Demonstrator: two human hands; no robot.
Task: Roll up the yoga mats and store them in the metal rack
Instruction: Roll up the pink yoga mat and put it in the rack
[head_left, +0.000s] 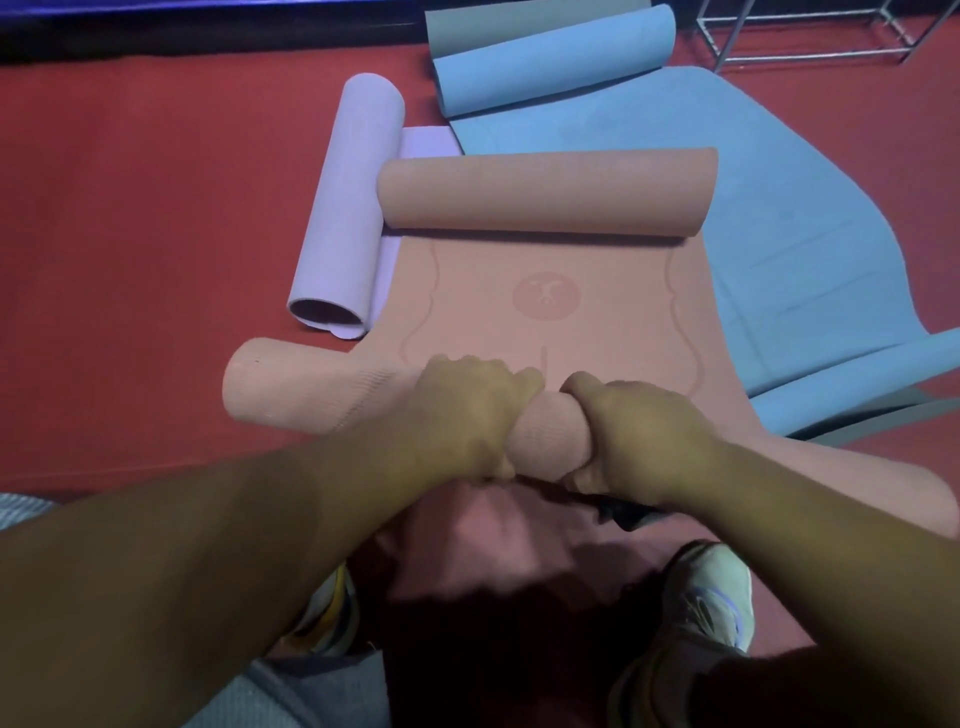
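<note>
Under both hands' grip (540, 421): pink mat roll (291, 389).

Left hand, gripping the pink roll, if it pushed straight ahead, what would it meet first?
Likely the flat pink mat, then that mat's rolled far end. The left hand points that way; depth is uncertain.

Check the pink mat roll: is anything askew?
Yes. Both hands, left and right, grip the pink mat mid-roll, but its left end bulges wider, so the roll looks uneven. Its far end curls back too.
</note>
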